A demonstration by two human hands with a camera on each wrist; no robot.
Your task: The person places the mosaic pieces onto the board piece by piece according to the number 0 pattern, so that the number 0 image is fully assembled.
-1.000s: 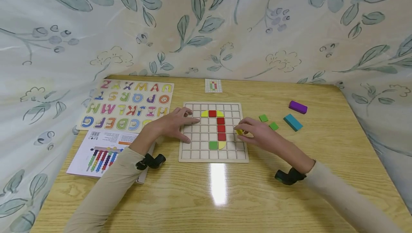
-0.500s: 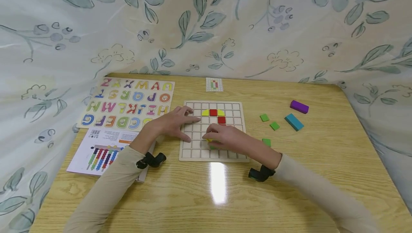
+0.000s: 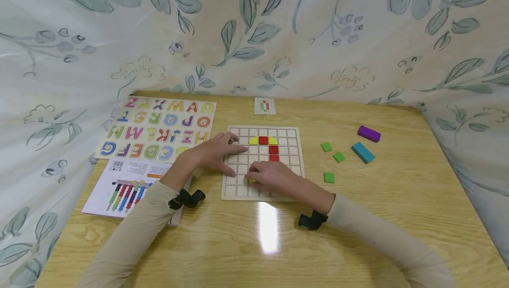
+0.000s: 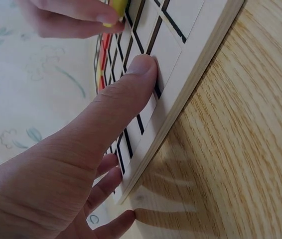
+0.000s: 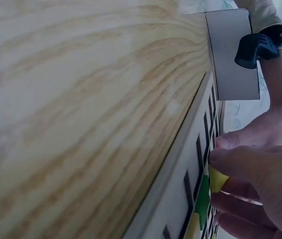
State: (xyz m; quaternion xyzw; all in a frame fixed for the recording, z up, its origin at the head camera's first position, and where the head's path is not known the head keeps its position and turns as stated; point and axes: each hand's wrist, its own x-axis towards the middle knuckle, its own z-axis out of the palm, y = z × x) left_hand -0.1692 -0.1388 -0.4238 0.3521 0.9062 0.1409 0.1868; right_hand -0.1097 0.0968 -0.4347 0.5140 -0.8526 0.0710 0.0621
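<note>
My right hand pinches a small yellow tile between thumb and fingers, low over the wooden grid board. In the right wrist view, a green tile lies on the board beside the held tile, with a paler yellow tile nearer the camera. My left hand rests at the board's left edge, thumb and fingers spread. At the grid's top sit a red tile and yellow corner tiles, with more red ones below at right. My right hand hides the lower tiles in the head view.
Loose green tiles, a teal block and a purple block lie right of the board. A pattern card is behind it. At left are an alphabet puzzle and a white box with a bead picture.
My right hand has moved left from the board's right edge to its lower middle, carrying the yellow tile. A green tile formerly hidden by that arm now shows. My left hand stays put.
</note>
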